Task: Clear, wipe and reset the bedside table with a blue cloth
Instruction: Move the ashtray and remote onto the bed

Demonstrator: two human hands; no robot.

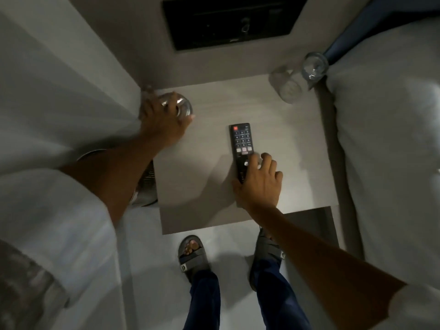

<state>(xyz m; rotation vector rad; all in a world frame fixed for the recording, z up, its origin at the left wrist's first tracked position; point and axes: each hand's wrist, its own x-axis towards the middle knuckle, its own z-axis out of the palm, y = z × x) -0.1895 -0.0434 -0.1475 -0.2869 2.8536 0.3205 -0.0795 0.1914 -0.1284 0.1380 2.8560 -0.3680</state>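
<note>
While my left hand clamps the clear drinking glass, my right hand pinches the black rectangular remote (clearing the pale bedside table, I judge).

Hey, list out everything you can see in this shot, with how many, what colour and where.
Bedside table: one, pale grey, centre.
Remote control: one, black, on the table right of centre, its near end under the right hand.
Glass under the left hand: one, clear, table's far left corner.
Other glasses: two, clear, table's far right corner by the bed.
Wall panel: one, black, above the table.
Bed: one, white bedding, right side.
Sandals: two, dark, on the floor below the table.
Blue cloth: none in view.
Left hand: closed over the glass.
Right hand: gripping the remote.
</note>
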